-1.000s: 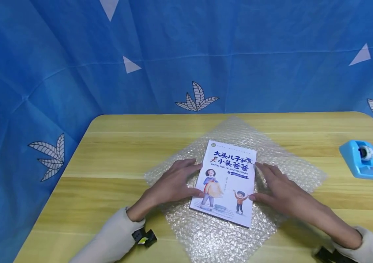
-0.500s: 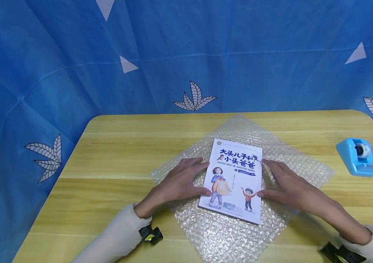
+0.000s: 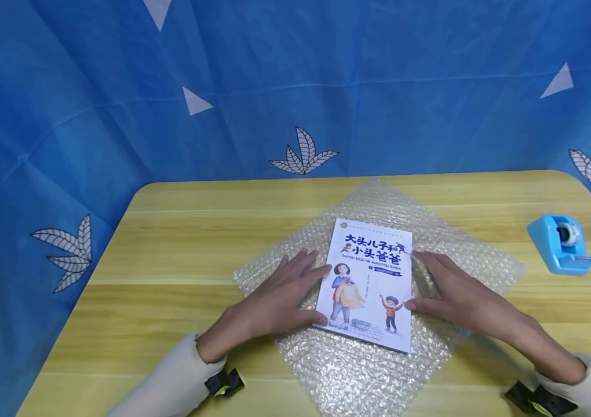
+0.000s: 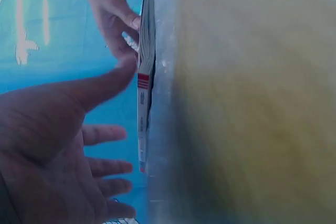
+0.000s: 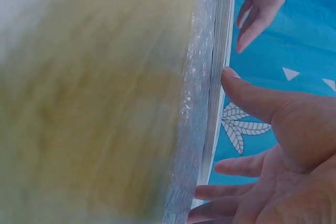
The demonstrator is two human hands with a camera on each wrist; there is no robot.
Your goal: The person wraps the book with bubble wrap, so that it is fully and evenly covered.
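A white paperback book (image 3: 365, 284) with Chinese lettering and two drawn figures lies face up on a sheet of bubble wrap (image 3: 358, 370), which is set like a diamond on the table. My left hand (image 3: 272, 301) is at the book's left side, fingers extended and thumb at the lower left corner. In the left wrist view that thumb meets the book's spine (image 4: 142, 114), while the other fingers spread just short of it. Along the right side is my right hand (image 3: 457, 295), its thumb on the book's edge (image 5: 220, 51) and its fingers stretched out beside it.
A light blue tape dispenser (image 3: 561, 244) with a roll of tape stands on the right of the wooden table (image 3: 170, 243). Behind the table hangs a blue cloth (image 3: 254, 52) with white leaf and triangle prints.
Book and bubble wrap shifted slightly right together between the first two frames, then stayed put. My left hand has since drawn a little left and its thumb lower. The camera view turned slightly.
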